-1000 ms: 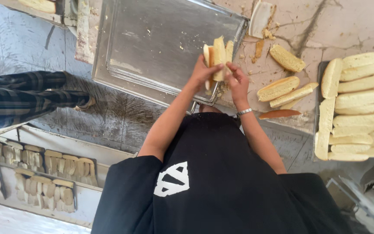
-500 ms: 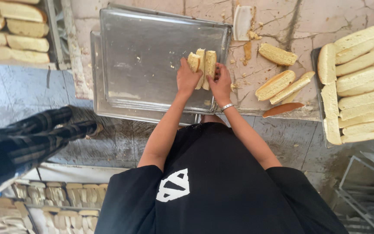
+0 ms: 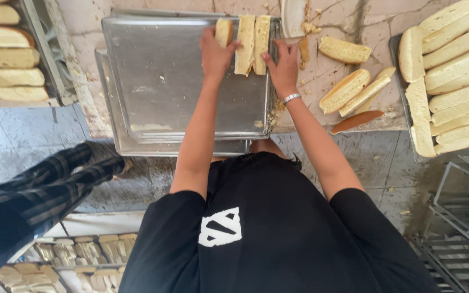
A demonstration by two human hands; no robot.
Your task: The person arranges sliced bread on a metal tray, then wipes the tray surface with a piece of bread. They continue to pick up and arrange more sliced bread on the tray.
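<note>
Three long bread slices (image 3: 248,37) are set side by side at the far right corner of a big metal tray (image 3: 169,81). The slice on the left is gripped by the left hand (image 3: 215,51), with the fingers curled around its near end. The right hand (image 3: 282,65) is laid against the right side of the slices, with the fingers held close together and the thumb spread out toward the bread. A silver bracelet (image 3: 291,98) is worn on the right wrist.

The tray is stacked on another tray, and both are laid on a cracked, pale stone counter (image 3: 354,27) dusted with crumbs. More cut bread pieces (image 3: 356,89) are spread on the counter to the right, near a brown crust piece (image 3: 356,121). Further right, another tray is filled with pale bread slices (image 3: 451,76). A rack with more loaves (image 3: 6,54) is seen at the far left.

The floor (image 3: 23,146) below is grey and worn. A leg in checked trousers (image 3: 44,190) is seen at the left. A wire rack (image 3: 462,228) is seen at the bottom right.
</note>
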